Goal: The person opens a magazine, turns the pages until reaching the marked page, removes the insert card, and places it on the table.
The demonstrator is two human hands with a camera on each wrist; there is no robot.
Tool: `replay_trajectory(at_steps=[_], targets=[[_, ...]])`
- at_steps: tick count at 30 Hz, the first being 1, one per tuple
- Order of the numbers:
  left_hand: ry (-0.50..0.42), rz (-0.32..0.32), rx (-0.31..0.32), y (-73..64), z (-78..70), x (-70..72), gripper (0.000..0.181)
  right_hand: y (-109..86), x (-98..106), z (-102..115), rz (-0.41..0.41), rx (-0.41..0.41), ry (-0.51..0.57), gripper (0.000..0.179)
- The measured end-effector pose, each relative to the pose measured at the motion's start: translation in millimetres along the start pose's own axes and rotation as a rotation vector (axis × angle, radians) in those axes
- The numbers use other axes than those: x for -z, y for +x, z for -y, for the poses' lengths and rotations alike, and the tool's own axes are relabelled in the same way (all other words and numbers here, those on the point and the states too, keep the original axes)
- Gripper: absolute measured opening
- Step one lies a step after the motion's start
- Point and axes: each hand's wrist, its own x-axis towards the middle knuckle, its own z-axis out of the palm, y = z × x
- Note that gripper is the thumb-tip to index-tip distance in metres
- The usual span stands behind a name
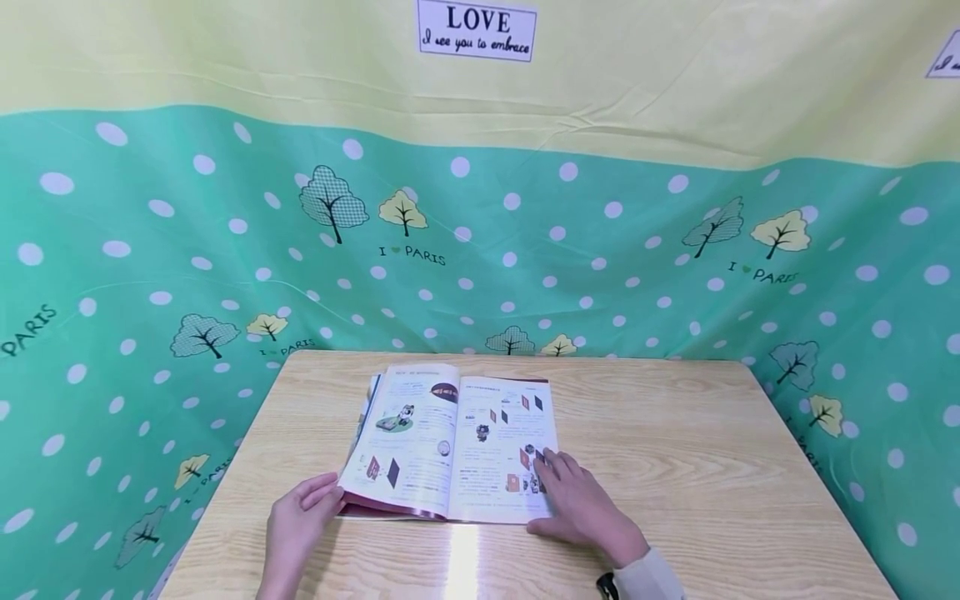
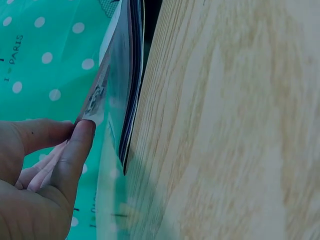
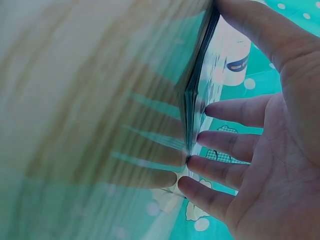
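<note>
An illustrated book point(image 1: 480, 475) lies spread on the wooden table, its left page point(image 1: 420, 408) lifted a little along the outer and lower edge. My left hand point(image 1: 300, 517) pinches that page's lower left corner between thumb and finger. In the left wrist view the pinched page point(image 2: 102, 85) stands apart from the stack of pages below it. On the right page's lower outer part rests my right hand point(image 1: 577, 504), fingers spread and fairly straight. The right wrist view shows those fingertips point(image 3: 215, 109) touching the page near the book's edge point(image 3: 189, 110).
The light wood table point(image 1: 675, 450) extends to the right of the book. Behind and at both sides hangs a green and yellow cloth point(image 1: 510, 217) with dots and trees. Glare point(image 1: 462, 558) shines on the table in front of the book.
</note>
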Motion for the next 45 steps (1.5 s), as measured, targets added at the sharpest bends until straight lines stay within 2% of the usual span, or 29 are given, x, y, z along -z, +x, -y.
replay_trajectory(at_steps=[10,16,20,25,30,36,41,45], targets=[[0.013,-0.01,0.027,-0.5,0.3,1.1,0.045,-2.3,2,-4,0.01,0.025,0.052,0.096],[0.072,-0.044,0.034,0.3,-0.2,2.7,0.047,-4.3,8,-9,0.001,0.052,0.122,0.079],[0.066,-0.061,0.023,1.0,-1.6,3.3,0.044,-5.6,11,-14,-0.04,0.033,0.195,0.065],[0.03,-0.067,0.014,1.5,-4.6,0.9,0.043,-6.6,12,-17,-0.082,-0.031,0.247,0.061],[-0.005,-0.055,-0.006,0.5,-9.4,-7.5,0.042,-6.2,12,-17,-0.119,-0.113,0.234,0.064],[-0.073,0.003,-0.051,-1.0,-14.5,-25.7,0.038,-3.7,10,-19,-0.13,-0.177,0.201,0.068],[-0.103,0.039,-0.081,-2.4,-17.8,-38.4,0.038,-4.6,9,-21,-0.129,-0.177,0.191,0.067],[-0.133,0.063,-0.086,-3.3,-19.9,-44.6,0.036,-7.5,9,-22,-0.148,-0.12,0.178,0.06]])
